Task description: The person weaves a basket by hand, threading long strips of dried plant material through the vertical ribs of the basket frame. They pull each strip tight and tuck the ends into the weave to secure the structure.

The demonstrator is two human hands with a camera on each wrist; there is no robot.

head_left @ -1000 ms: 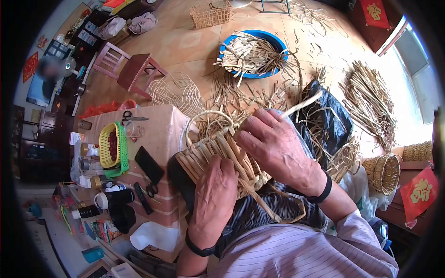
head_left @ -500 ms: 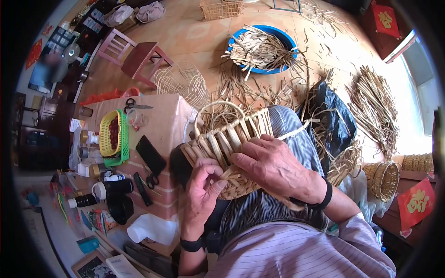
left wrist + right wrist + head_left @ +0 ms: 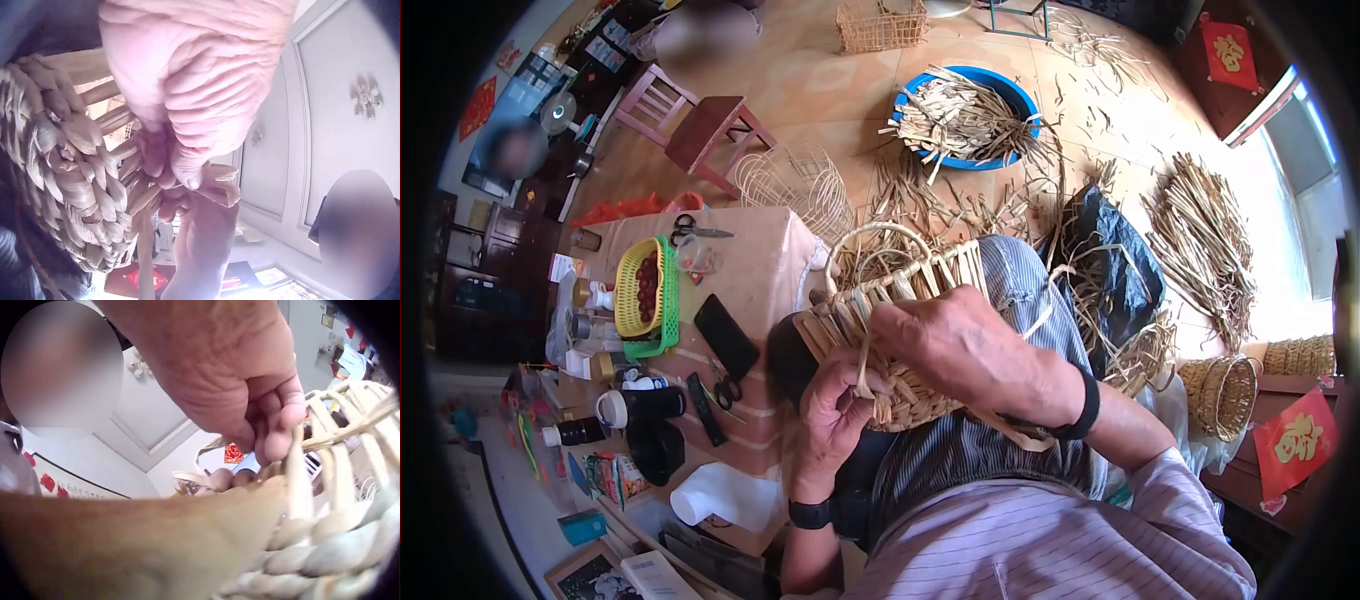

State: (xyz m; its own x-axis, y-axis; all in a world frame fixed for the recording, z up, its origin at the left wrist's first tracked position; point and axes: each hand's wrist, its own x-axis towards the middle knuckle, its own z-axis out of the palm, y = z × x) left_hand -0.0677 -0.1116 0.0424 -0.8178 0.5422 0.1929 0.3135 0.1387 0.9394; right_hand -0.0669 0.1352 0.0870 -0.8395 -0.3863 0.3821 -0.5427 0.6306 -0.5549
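Note:
A partly woven straw basket (image 3: 920, 405) with a looped handle (image 3: 880, 228) lies tilted on the person's lap, its pale upright strips spaced apart above a thick braided band. At its left end the left hand (image 3: 832, 420) pinches a flat straw strand (image 3: 222, 184) between thumb and fingers. Over the basket's near side reaches the right hand (image 3: 970, 350), its fingers curled round a strand beside the left hand. In the right wrist view, curled fingertips (image 3: 278, 447) sit right at an upright strip. The right hand hides part of the basket in the head view.
Left of the lap, a covered table (image 3: 750, 250) bears scissors (image 3: 700, 230), a phone (image 3: 726, 335) and a yellow basket (image 3: 638, 290) of red fruit. A blue basin (image 3: 1028, 105) of straw stands on the floor, with straw bundles (image 3: 1200, 250) and a black bag (image 3: 1115, 260) to the right.
The right hand came down and left from the upper right, toward the left hand. The left hand turned from lying on the basket to pinching a strand at its end.

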